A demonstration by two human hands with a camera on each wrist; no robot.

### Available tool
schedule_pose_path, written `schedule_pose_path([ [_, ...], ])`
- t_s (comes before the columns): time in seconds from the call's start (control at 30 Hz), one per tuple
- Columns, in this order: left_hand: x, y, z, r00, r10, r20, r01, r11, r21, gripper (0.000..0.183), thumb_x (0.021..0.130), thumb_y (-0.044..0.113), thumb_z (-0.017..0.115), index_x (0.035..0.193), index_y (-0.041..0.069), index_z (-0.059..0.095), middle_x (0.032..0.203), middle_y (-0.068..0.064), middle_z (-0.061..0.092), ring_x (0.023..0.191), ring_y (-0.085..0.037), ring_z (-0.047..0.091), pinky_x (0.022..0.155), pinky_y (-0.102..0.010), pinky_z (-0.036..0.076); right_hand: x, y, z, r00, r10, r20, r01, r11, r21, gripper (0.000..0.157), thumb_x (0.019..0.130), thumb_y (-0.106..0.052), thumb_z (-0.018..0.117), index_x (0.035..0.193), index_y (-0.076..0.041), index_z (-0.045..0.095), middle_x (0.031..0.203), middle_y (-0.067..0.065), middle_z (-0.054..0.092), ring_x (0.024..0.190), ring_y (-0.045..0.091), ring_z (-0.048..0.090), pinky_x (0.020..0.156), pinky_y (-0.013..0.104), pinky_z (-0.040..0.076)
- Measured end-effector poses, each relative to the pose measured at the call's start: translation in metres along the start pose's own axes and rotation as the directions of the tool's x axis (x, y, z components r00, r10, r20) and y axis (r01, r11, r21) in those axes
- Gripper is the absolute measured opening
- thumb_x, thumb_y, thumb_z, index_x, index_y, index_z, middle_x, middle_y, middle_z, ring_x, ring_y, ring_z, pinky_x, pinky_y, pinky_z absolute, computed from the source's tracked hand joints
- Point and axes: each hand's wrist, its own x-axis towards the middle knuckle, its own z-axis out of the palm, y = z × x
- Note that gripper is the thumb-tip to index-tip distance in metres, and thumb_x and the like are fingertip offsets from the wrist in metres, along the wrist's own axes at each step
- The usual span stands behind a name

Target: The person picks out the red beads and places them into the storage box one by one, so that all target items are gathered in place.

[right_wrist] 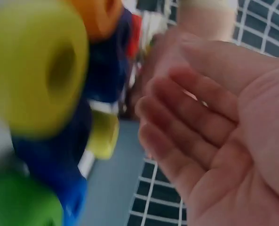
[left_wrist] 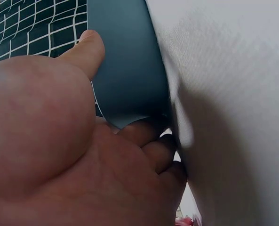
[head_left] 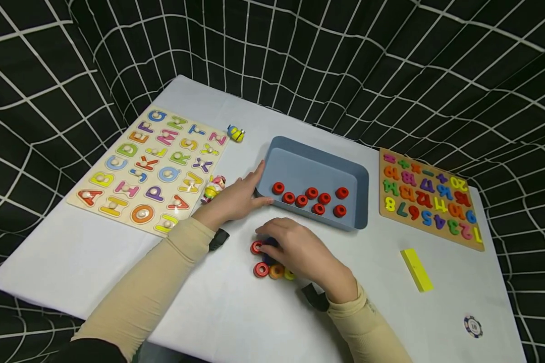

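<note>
The grey-blue tray has several red rings in its near half. My left hand holds the tray's near left corner, thumb along the front wall and fingers against the left side. In the left wrist view, the bent fingers meet the tray wall. Above a group of coloured rings, my right hand has loosely bent fingers. Beneath or beside it are red rings, an orange ring and dark blue pieces, partly hidden. The right wrist view shows a yellow ring apart from the palm.
A letter puzzle board lies left, with a small figurine and a blue-yellow toy beside it. Right are a number board, a yellow block and a poker chip. Black grid-patterned cloth surrounds the table.
</note>
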Motion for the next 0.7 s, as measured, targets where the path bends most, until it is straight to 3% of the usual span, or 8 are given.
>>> schedule_pose_path([
  [0.17,0.000,0.000,0.000,1.000,-0.003,0.004,0.003,1.000,-0.006,0.095,0.090,0.060,0.054,0.152,0.037,-0.015,0.163,-0.011,0.010,0.147,-0.045,0.013,0.117,-0.057,0.022,0.003,-0.007,0.013,0.996,-0.040,0.074,0.048,0.993,-0.108,0.026,0.085,-0.026,0.074,0.108,-0.014,0.071,0.105,-0.005,0.068,0.104,0.011,0.063,0.092,0.026,0.052],
  [0.37,0.001,-0.001,0.000,1.000,-0.004,0.001,0.004,1.000,-0.007,0.095,0.090,0.060,0.054,0.152,0.037,-0.015,0.163,-0.011,0.010,0.147,-0.044,0.013,0.117,-0.057,0.022,0.006,-0.012,0.015,0.996,-0.066,0.064,0.077,0.980,-0.185,0.017,0.084,-0.022,0.075,0.099,-0.017,0.070,0.096,-0.007,0.066,0.097,0.010,0.063,0.088,0.025,0.053],
  [0.57,0.001,-0.001,0.000,1.000,-0.001,0.000,0.001,1.000,-0.002,0.095,0.091,0.059,0.053,0.152,0.036,-0.016,0.163,-0.011,0.011,0.146,-0.045,0.013,0.117,-0.058,0.022,0.008,-0.002,-0.001,0.987,-0.124,-0.099,0.108,0.982,-0.154,0.032,0.080,-0.003,0.076,0.109,-0.012,0.069,0.108,0.000,0.068,0.104,0.013,0.065,0.089,0.026,0.055],
  [0.7,0.001,-0.001,0.000,1.000,0.016,-0.004,-0.016,1.000,0.007,0.093,0.092,0.058,0.052,0.153,0.033,-0.015,0.162,-0.011,0.012,0.146,-0.044,0.014,0.117,-0.058,0.022,0.013,0.017,-0.017,0.974,-0.077,-0.212,0.055,0.993,-0.105,0.039,0.079,0.004,0.074,0.115,-0.009,0.068,0.117,0.005,0.067,0.110,0.019,0.064,0.092,0.032,0.055],
])
